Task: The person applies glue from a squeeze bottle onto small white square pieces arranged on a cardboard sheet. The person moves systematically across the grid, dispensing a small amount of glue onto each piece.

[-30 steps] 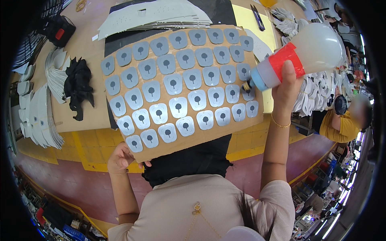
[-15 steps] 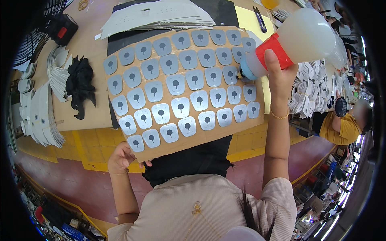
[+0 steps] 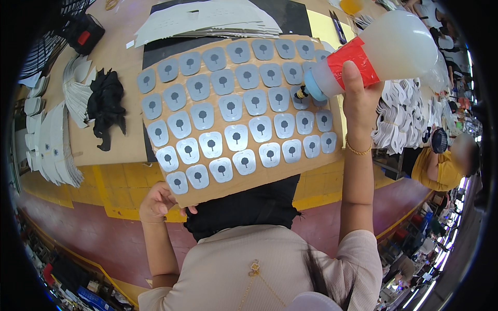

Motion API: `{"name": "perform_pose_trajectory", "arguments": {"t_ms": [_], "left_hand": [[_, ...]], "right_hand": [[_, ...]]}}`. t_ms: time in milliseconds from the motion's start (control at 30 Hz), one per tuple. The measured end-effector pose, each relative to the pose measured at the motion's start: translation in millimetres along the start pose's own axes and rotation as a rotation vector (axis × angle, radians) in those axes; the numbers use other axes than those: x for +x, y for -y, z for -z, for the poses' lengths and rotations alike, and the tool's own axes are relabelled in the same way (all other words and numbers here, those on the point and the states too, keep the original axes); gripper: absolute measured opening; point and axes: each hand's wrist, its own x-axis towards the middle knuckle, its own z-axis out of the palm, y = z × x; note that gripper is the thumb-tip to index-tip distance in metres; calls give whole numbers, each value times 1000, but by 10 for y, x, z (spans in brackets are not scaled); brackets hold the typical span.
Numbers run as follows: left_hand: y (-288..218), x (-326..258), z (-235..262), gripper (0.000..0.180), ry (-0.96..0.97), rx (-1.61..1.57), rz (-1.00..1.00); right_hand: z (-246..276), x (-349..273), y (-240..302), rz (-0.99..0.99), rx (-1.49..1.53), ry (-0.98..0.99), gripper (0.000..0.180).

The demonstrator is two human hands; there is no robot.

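My right hand is wrapped around a large translucent squeeze bottle with red tape around it and a blue cap. The bottle is tipped so its small dark nozzle points left and down, over a patch in the right part of a cardboard sheet. Whether the nozzle touches the patch I cannot tell. Rows of silver-grey rounded patches, each with a dark tree-shaped mark, cover the sheet. At its near left corner my left hand grips the sheet, some fingers hidden underneath.
A stack of pale cut sheets lies beyond the cardboard, with thread snips to its right. Black cloth and white pieces lie left. Bundled white pieces lie right, near a person in yellow.
The bottle's nozzle has moved slightly left across the patches. My left hand stays at the sheet's corner. The table and sheet appear shifted a little to the right in view.
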Motion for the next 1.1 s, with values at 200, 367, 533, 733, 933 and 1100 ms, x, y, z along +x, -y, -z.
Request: {"name": "perform_pose_trajectory", "arguments": {"t_ms": [200,367,533,733,933,1100], "left_hand": [[-25,-21,-16,66,-25,-1,16],[-1,-40,7,66,-24,-3,8],[7,-33,21,65,-16,-7,13],[15,-14,30,65,-7,-14,16],[8,-28,26,64,-8,-12,25],[6,-43,20,63,-15,-15,31]], "right_hand": [[-59,15,1,34,-21,-23,41],[120,26,97,-116,276,-12,49],[627,185,404,-329,1084,486,60],[636,78,548,-253,1010,174,57],[334,-306,102,-71,51,-62,56],[114,-377,167,-48,-37,51,46]]}}
